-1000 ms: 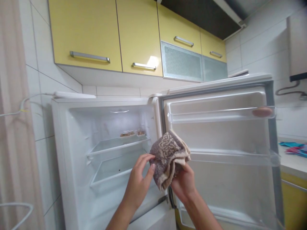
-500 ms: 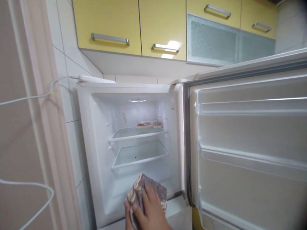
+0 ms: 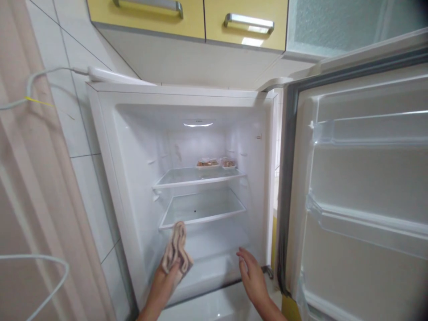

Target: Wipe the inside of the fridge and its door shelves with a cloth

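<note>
I face an open white fridge (image 3: 110, 147) with two glass shelves. My left hand (image 3: 166, 277) is closed on a folded brown and beige patterned cloth (image 3: 176, 248), held up in front of the lower shelf (image 3: 203, 213). My right hand (image 3: 251, 275) is open with fingers spread, empty, near the bottom right corner of the fridge compartment. Two small food trays (image 3: 214, 163) sit at the back of the upper shelf (image 3: 187, 179).
The fridge door (image 3: 361, 187) stands open to the right with bare door racks. Yellow wall cupboards (image 3: 214, 18) hang above. A pinkish curtain (image 3: 30, 200) and white cable (image 3: 33, 80) are on the left, beside the tiled wall.
The view has moved closer and lower. The cloth passed from both hands to my left hand alone, and my right hand came off it and opened.
</note>
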The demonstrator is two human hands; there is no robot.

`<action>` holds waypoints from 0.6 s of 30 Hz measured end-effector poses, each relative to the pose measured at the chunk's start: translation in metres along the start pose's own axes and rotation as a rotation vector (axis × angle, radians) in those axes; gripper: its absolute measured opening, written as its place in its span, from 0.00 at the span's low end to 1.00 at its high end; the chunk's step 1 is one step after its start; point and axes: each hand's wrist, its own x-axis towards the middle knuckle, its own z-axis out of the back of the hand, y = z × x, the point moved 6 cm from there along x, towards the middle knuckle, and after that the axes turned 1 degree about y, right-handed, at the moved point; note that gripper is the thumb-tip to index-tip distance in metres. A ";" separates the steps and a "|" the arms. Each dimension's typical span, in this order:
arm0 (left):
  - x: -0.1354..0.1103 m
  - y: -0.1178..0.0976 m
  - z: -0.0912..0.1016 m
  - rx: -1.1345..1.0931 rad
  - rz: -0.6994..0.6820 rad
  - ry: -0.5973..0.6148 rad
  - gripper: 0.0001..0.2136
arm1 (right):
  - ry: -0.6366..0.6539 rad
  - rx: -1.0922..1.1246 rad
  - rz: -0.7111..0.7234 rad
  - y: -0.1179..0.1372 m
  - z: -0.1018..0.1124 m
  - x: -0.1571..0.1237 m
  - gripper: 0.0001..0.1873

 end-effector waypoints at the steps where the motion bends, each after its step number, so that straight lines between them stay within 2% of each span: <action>1: 0.002 -0.009 -0.013 0.113 -0.049 0.104 0.33 | -0.015 -0.049 0.003 -0.013 -0.001 0.003 0.24; 4: -0.006 -0.022 -0.049 0.392 -0.076 0.392 0.34 | -0.019 -0.216 0.044 -0.042 -0.008 0.008 0.23; 6: -0.009 -0.022 -0.058 0.431 -0.029 0.448 0.31 | -0.005 -0.331 0.093 -0.057 -0.014 0.006 0.23; 8: -0.007 -0.020 -0.058 0.462 -0.009 0.418 0.29 | 0.000 -0.436 0.150 -0.070 -0.020 0.003 0.24; 11: 0.000 -0.017 -0.055 0.556 -0.055 0.344 0.30 | 0.007 -0.560 0.254 -0.082 -0.032 -0.003 0.23; 15: 0.019 -0.009 -0.063 0.610 -0.050 0.317 0.29 | 0.000 -0.666 0.344 -0.085 -0.046 -0.008 0.21; 18: 0.044 0.002 -0.073 0.651 -0.014 0.304 0.30 | -0.022 -0.678 0.430 -0.080 -0.049 -0.011 0.22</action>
